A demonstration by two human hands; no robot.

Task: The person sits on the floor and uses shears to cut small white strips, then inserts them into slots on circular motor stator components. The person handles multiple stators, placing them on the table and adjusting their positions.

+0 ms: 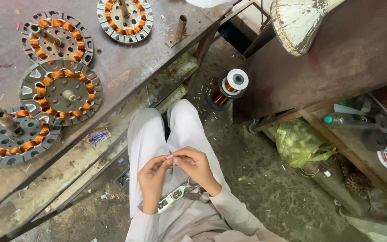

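On the rusty table (126, 67) at left, four wound stators (60, 91) lie flat, each with copper coils around a central shaft. Below the table edge, the seated person's left hand (152, 175) and right hand (196, 166) meet over the lap. Both grips are pressed together, pinching a small pale strip (170, 157) between fingertips; its material cannot be told. Scissors (182, 194) rest on the lap, just under the right wrist. Further right, a spool of copper wire (229, 87) stands on the concrete floor. A green plastic bag (302, 142) sits beneath a second metal table (337, 58).
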